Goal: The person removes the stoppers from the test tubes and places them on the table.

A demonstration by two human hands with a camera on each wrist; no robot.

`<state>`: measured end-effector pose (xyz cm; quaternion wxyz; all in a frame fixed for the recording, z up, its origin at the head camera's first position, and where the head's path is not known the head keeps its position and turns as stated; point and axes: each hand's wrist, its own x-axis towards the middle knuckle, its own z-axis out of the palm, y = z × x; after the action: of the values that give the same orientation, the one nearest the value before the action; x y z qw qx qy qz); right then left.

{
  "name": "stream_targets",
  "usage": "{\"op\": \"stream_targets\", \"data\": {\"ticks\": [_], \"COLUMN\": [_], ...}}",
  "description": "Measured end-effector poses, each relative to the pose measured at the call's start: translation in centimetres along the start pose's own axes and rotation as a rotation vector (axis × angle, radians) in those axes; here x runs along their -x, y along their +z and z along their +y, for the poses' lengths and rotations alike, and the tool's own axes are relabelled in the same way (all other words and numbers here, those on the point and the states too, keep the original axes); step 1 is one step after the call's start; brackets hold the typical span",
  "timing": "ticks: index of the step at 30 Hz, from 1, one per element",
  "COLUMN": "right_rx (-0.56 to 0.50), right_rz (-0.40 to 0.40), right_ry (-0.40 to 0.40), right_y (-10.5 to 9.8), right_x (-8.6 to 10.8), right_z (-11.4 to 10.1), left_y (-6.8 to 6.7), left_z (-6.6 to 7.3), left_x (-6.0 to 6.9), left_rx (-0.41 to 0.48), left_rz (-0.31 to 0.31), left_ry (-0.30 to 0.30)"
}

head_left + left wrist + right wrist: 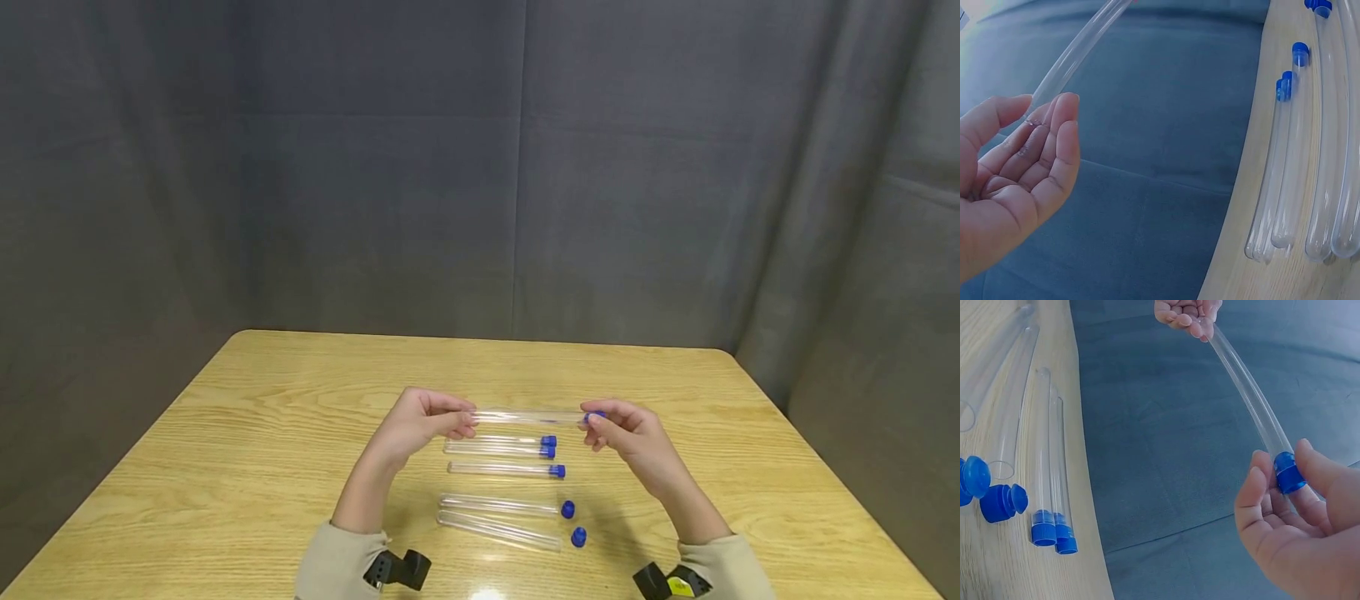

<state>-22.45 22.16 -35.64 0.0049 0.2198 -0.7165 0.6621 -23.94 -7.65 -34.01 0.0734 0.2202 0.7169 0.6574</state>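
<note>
A clear test tube (525, 417) is held level above the table between both hands. My left hand (423, 423) pinches its rounded end between thumb and fingertips; the left wrist view shows that grip on the tube (1079, 53). At the other end, my right hand (630, 437) holds the blue cap (1289, 473) with thumb and fingers. In the right wrist view the cap sits in the tube's mouth. Below the hands lie capped test tubes (502, 469) and two uncapped ones, the nearer tube (498, 531) slightly slanted.
Two loose blue caps, one cap (567, 509) behind the other cap (579, 537), lie by the mouths of the uncapped tubes. The wooden table (225, 467) has a dark grey curtain (375, 167) behind it and at its sides.
</note>
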Motion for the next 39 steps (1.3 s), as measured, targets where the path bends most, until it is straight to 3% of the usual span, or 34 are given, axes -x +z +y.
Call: {"op": "stream_targets", "data": {"ticks": [5, 11, 31, 37, 39], "right_rx": [0.072, 0.126, 0.228, 0.336, 0.340], "right_rz": [0.082, 0.150, 0.387, 0.434, 0.446], "right_ry": [0.017, -0.025, -0.012, -0.082, -0.164], "right_y": [0.1, 0.6, 1.8, 2.1, 1.7], "right_x": [-0.2, -0.3, -0.2, -0.2, -0.4], "right_z": [-0.1, -0.5, 0.8, 1.1, 2.1], "left_y": [0.1, 0.1, 0.7, 0.7, 0.7], "left_z": [0.3, 0.4, -0.2, -0.3, -0.2], "left_x": [0.0, 0.0, 0.0, -0.1, -0.1], "left_rx": [-0.012, -0.030, -0.106, -0.143, -0.161], "left_rz": [-0.007, 0.000, 0.031, 0.055, 0.059], "left_ry": [0.014, 0.033, 0.010, -0.009, -0.005]}}
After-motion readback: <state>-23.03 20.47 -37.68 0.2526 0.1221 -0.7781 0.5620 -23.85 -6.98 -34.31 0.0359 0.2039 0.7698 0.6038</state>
